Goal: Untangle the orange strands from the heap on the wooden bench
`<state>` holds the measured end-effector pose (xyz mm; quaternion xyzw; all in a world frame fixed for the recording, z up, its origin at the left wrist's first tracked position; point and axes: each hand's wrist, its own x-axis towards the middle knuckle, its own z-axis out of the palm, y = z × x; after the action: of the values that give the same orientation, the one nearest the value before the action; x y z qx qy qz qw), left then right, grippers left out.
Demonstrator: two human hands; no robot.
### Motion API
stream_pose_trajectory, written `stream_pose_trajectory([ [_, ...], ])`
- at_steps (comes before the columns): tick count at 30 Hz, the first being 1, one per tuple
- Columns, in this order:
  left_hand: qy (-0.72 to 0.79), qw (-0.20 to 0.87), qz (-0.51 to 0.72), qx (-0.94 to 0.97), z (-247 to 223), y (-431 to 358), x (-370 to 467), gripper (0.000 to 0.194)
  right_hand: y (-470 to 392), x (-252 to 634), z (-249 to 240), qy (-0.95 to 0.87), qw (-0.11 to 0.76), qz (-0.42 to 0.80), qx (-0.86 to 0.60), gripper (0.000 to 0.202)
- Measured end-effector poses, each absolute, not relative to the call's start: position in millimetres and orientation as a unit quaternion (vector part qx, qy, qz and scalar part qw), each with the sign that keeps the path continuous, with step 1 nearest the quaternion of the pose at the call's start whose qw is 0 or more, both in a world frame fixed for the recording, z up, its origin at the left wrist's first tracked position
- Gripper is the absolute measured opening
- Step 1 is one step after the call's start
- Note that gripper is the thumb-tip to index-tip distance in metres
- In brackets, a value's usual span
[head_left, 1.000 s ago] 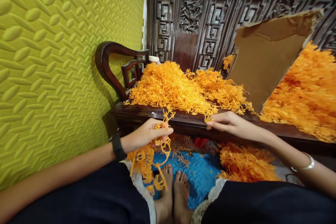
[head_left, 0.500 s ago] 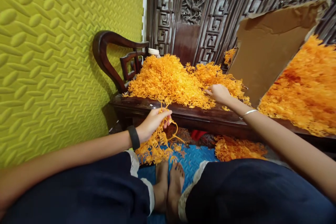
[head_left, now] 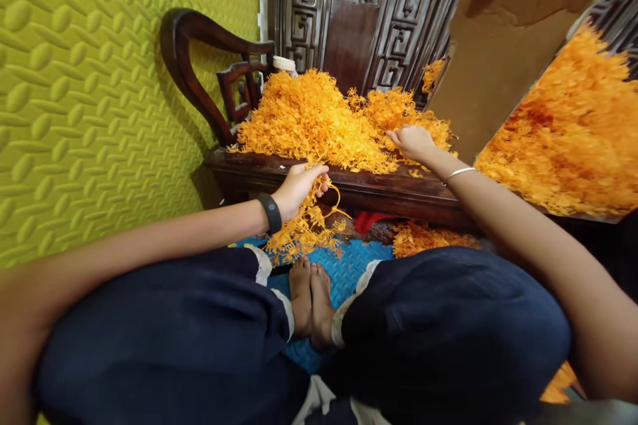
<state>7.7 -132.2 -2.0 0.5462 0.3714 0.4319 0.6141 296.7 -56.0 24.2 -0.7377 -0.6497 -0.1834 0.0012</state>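
My left hand (head_left: pixel 300 190) pinches a cluster of orange, thread-like plastic pieces (head_left: pixel 303 232) in front of the bench. Several thin branching strands hang below its fingers, and one curls out to the right. At the right side of a large orange heap (head_left: pixel 309 116), my right hand (head_left: pixel 415 143) has its fingers bent together. Its fingertips are by the loose pieces; whether a small one sits between them I cannot make out. The heap is made of similar spidery pieces and lies on a dark wooden bench (head_left: pixel 249 171).
A cardboard sheet (head_left: pixel 498 53) leans upright, with a bigger orange pile (head_left: pixel 573 139) to its right. Behind the heap stands a white-lidded container (head_left: pixel 284 64). The bench's curved armrest (head_left: pixel 174 46) is by the yellow padded wall (head_left: pixel 90 113). More orange pieces (head_left: pixel 428 239) lie under the bench.
The view has tipped downward, so the bench and both hands appear higher. Both hands keep about the same places beside the heap. My feet have come closer together.
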Motion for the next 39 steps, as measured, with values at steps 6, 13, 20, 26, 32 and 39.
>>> stream_pose_trajectory([
  [6,0.375,0.612,0.439,0.541,3.1,-132.7,4.4,0.025,-50.7,296.1,29.0,-0.661,-0.001,-0.151,-0.735,0.036],
  [13,0.364,0.62,0.439,0.539,1.2,-129.0,8.0,0.026,-41.1,304.4,24.7,-0.665,0.037,-0.157,-0.729,0.02],
  [20,0.369,0.621,0.445,0.529,1.7,-125.5,2.9,0.026,-39.3,309.4,18.0,-0.706,0.142,-0.125,-0.683,0.01],
  [26,0.366,0.624,0.443,0.529,0.6,-122.4,-3.2,0.026,-45.1,283.1,14.8,-0.696,0.31,-0.119,-0.637,0.012],
  [32,0.359,0.627,0.446,0.529,-1.0,-118.7,-5.7,0.027,-76.5,204.7,7.4,-0.626,0.552,0.144,-0.531,0.004],
  [39,0.358,0.637,0.441,0.521,-6.3,-117.5,-6.6,0.025,-119.6,149.3,5.3,-0.537,0.591,0.363,-0.48,0.005],
])
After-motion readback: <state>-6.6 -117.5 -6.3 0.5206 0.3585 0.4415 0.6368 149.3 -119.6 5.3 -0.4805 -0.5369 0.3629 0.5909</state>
